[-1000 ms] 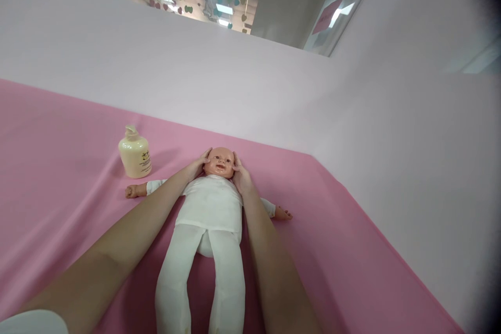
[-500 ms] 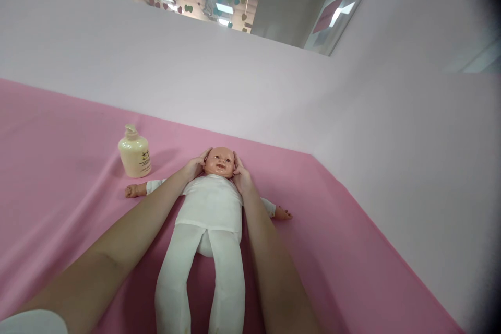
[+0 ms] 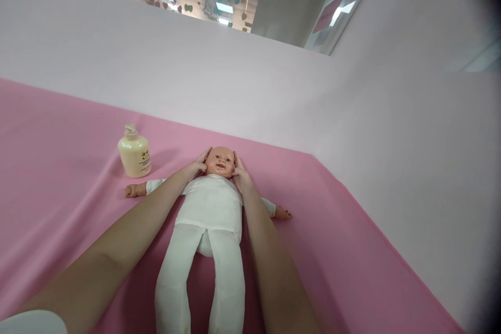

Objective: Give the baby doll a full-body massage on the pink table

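A baby doll [image 3: 213, 209] in a white bodysuit and white leggings lies on its back on the pink sheet [image 3: 58, 167], head away from me. My left hand [image 3: 195, 166] cups the left side of the doll's head [image 3: 219, 160], fingers along the cheek and temple. My right hand [image 3: 239, 175] cups the other side, fingers up by its ear. Both my forearms run alongside the doll's body. The doll's arms are spread out to either side.
A cream pump bottle [image 3: 134, 153] stands upright on the sheet to the left of the doll's head. Pale pink walls [image 3: 391, 141] close the surface at the back and the right.
My fingers have shifted very slightly on the doll's cheeks. The doll and the bottle have stayed in place.
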The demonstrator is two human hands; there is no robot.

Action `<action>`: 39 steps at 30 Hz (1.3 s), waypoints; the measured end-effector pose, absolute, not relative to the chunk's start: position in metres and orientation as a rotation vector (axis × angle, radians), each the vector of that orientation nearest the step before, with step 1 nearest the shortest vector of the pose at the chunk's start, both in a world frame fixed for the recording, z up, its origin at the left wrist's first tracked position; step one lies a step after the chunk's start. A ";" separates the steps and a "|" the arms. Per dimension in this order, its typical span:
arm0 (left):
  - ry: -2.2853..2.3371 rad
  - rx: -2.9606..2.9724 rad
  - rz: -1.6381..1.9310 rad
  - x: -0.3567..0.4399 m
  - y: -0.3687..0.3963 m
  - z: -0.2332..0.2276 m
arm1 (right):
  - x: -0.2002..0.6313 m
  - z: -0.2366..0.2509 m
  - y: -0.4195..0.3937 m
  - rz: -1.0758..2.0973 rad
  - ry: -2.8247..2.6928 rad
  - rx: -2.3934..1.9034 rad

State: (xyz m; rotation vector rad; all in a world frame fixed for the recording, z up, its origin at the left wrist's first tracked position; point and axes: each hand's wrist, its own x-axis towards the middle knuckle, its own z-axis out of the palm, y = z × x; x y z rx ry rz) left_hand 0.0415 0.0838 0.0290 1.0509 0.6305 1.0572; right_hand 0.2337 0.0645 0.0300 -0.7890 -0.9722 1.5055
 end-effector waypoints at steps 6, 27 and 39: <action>0.564 1.068 1.046 0.039 0.091 0.019 | 0.236 0.030 0.064 1.518 -0.984 -0.765; 0.655 1.249 1.108 0.037 0.101 0.006 | 0.241 0.012 0.072 1.397 -1.231 -0.881; 0.643 1.275 1.025 0.037 0.093 0.021 | 0.235 0.026 0.063 1.373 -1.273 -0.933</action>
